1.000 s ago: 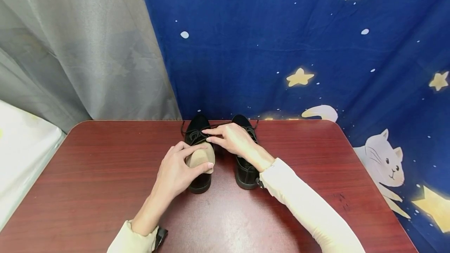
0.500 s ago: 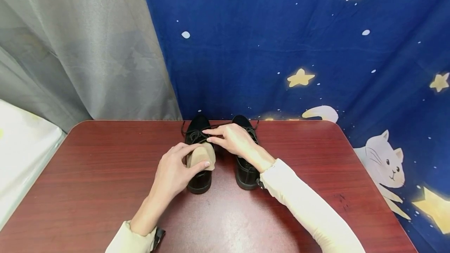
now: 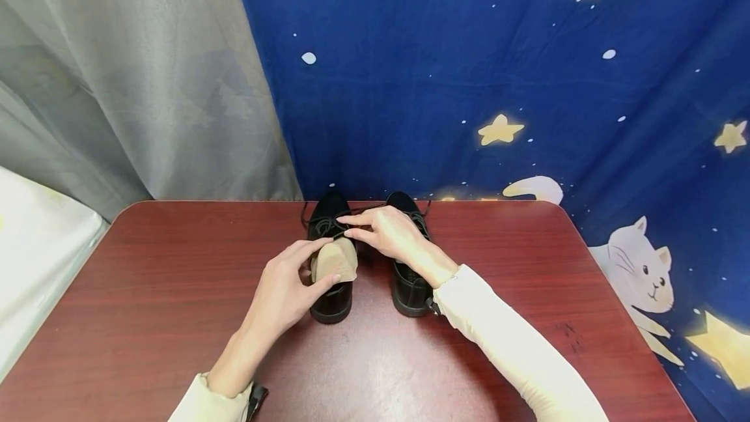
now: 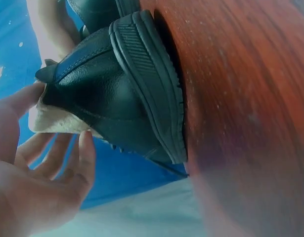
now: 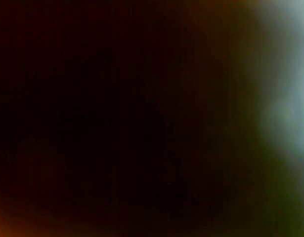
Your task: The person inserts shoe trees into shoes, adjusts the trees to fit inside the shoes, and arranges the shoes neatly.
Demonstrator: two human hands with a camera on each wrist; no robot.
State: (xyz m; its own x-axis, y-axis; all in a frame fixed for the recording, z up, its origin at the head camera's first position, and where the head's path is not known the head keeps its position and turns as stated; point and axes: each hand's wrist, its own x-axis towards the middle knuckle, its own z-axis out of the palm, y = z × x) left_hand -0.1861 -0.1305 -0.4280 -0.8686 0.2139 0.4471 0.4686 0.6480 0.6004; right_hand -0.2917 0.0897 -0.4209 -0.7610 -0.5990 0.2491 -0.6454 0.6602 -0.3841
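Note:
A pair of black lace-up shoes stands on the table, toes toward the curtain. Out of the opening of the left shoe (image 3: 331,305) sticks a creased beige piece (image 3: 336,262); its lower part is hidden inside. My left hand (image 3: 284,288) holds this piece between thumb and fingers. In the left wrist view, the thumb lies by the heel collar of the shoe (image 4: 100,79), and the fingers touch the beige piece (image 4: 55,119). My right hand (image 3: 389,233) reaches across the right shoe (image 3: 411,295) and pinches the left shoe's tongue near the laces (image 3: 325,225).
The reddish wooden table (image 3: 193,305) ends just behind the shoe toes. Behind it hang a blue star curtain (image 3: 398,83) and a grey curtain (image 3: 146,83). A white surface (image 3: 35,266) lies at the left. The right wrist view is dark and blurred.
My left hand has shifted a little left, its thumb sliding back along the beige piece. More of the piece's near side shows. The right hand has not visibly moved.

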